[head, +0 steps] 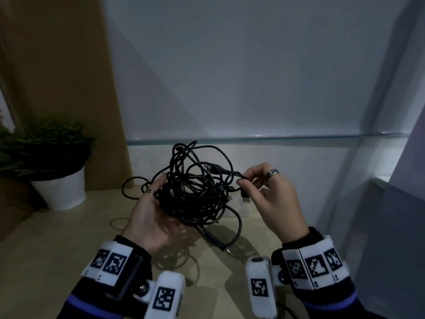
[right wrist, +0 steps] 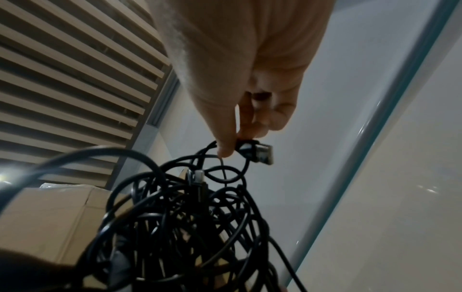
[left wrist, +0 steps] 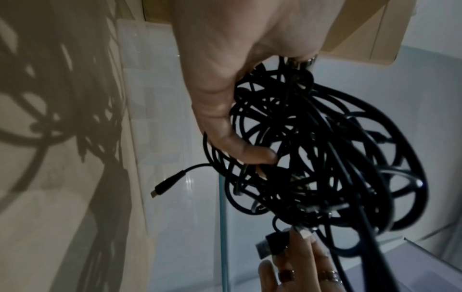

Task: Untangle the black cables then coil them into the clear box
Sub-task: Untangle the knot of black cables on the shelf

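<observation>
One black tangle of cables [head: 195, 187] fills the gap between your hands — your left hand [head: 149, 219] cups and grips it, your right hand [head: 273, 194] pinches a USB plug [head: 245, 197]. Only your left wrist view shows the clear box [left wrist: 155, 110] beyond your left hand, on the pale tabletop [head: 69, 238]. A potted plant [head: 53, 162] stands left of your left hand.

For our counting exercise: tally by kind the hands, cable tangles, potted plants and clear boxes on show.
Hands: 2 (left hand, right hand)
Tangle of black cables: 1
Potted plant: 1
Clear box: 1
Total: 5
</observation>
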### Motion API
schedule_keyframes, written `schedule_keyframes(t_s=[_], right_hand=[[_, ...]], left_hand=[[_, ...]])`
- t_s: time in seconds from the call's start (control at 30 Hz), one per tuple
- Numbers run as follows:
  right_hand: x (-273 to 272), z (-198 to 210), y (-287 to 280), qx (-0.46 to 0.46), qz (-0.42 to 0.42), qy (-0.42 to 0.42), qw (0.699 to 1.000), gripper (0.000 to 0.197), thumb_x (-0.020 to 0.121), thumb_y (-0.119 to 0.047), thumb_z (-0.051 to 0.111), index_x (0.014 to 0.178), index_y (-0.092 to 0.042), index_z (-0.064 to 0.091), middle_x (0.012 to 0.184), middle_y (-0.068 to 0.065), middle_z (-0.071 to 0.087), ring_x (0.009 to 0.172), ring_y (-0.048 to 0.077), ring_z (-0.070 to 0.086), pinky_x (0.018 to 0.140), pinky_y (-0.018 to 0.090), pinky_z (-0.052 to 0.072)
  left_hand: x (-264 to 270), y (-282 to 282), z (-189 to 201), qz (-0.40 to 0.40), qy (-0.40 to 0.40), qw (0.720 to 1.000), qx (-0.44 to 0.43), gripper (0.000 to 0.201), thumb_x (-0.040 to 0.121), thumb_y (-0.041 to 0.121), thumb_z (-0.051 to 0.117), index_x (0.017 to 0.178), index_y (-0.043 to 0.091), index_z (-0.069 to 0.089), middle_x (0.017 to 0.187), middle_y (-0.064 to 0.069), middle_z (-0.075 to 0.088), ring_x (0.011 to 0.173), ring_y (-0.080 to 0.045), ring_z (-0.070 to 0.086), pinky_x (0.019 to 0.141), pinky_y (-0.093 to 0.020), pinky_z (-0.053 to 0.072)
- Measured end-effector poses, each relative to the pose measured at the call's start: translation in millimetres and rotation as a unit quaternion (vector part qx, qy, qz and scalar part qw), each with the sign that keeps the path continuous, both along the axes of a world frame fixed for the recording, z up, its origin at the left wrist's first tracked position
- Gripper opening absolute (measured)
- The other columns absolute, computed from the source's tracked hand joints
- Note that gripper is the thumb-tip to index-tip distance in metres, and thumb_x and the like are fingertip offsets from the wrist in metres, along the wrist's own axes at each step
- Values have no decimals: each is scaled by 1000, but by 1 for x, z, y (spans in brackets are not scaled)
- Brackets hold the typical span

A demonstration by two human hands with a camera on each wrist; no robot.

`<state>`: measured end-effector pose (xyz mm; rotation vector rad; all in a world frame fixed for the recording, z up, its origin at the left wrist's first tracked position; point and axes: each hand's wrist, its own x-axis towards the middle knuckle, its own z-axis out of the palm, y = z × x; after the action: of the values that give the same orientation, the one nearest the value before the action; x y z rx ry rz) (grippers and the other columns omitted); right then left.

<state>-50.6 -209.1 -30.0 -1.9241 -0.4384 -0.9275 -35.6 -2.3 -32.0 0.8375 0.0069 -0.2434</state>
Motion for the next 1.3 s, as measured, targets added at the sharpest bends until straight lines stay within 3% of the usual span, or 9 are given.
schedule_keyframes(t_s=[0.2, 0.33, 0.43, 0.63, 0.77, 0.9, 1.0, 1.13, 1.3], right_hand=[[-5, 1, -1, 98, 65, -29, 993, 11, 86, -22, 62, 80, -28, 56, 71, -7, 57, 61, 6, 53, 55, 17, 42], [-14, 12, -3, 377, 316, 52, 869, 10, 84, -17, 52, 77, -24, 55, 67, -4, 55, 57, 7, 47, 51, 16, 38], [-12, 16, -13, 462, 345, 104, 811, 15, 86, -29, 47, 74, -21, 43, 60, -6, 38, 49, 7, 37, 45, 16, 32], [0, -1, -21, 308, 227, 165, 909, 14, 71, -21, 66, 78, -9, 64, 71, 4, 65, 59, 16, 62, 49, 19, 45], [-3, -2, -16, 158, 199, 222, 941, 21, 80, 4, 64, 93, -11, 70, 70, 1, 69, 57, 12, 62, 51, 17, 46], [-6, 0, -3, 51, 191, 245, 949, 21, 81, 1, 66, 86, -19, 69, 66, -9, 68, 50, 3, 56, 49, 9, 39], [-6, 2, 7, 52, 194, 195, 960, 26, 84, 5, 60, 85, -21, 62, 69, -4, 63, 53, 3, 59, 52, 7, 39], [-6, 5, 15, 75, 145, 102, 981, 36, 86, 8, 58, 87, -28, 61, 78, 3, 62, 61, 9, 61, 57, 17, 49], [-10, 10, 17, 85, 127, 49, 987, 34, 91, 3, 50, 102, -28, 61, 93, 1, 59, 74, 13, 64, 57, 13, 41]], left_hand=[[-8, -4, 8, 27, -5, 999, -20, 41, 90, 41, 48, 67, 11, 61, 50, -3, 61, 34, -15, 55, 28, -16, 37], [-6, 2, 8, 21, -16, 1000, -12, 47, 90, 44, 44, 66, 10, 66, 55, -7, 65, 39, -18, 60, 29, -18, 39], [-2, 6, 5, 33, -20, 999, -26, 53, 87, 44, 48, 54, 11, 73, 62, -7, 69, 47, -19, 65, 34, -21, 46], [-6, 6, 4, 17, -55, 997, -45, 57, 83, 50, 47, 48, 12, 71, 57, -4, 68, 46, -16, 65, 37, -20, 48], [-10, 7, 8, -38, -93, 993, -58, 34, 44, 38, 77, 55, 7, 74, 64, -11, 71, 52, -22, 69, 35, -27, 50], [-8, 7, 9, -142, -59, 984, -90, 45, 78, 38, 64, 98, -2, 72, 103, -20, 70, 94, -27, 68, 76, -35, 57], [0, 8, 2, -105, -61, 992, -38, 46, 41, 45, 88, 70, 13, 75, 82, -2, 69, 68, -17, 66, 57, -26, 54], [-5, 8, 3, -92, -91, 991, -41, 59, 16, 38, 93, 65, 9, 76, 70, -7, 72, 61, -19, 70, 46, -29, 55], [-3, 11, 6, -84, -64, 991, -77, 40, 52, 36, 86, 74, 4, 75, 79, -15, 72, 63, -25, 71, 42, -25, 52]])
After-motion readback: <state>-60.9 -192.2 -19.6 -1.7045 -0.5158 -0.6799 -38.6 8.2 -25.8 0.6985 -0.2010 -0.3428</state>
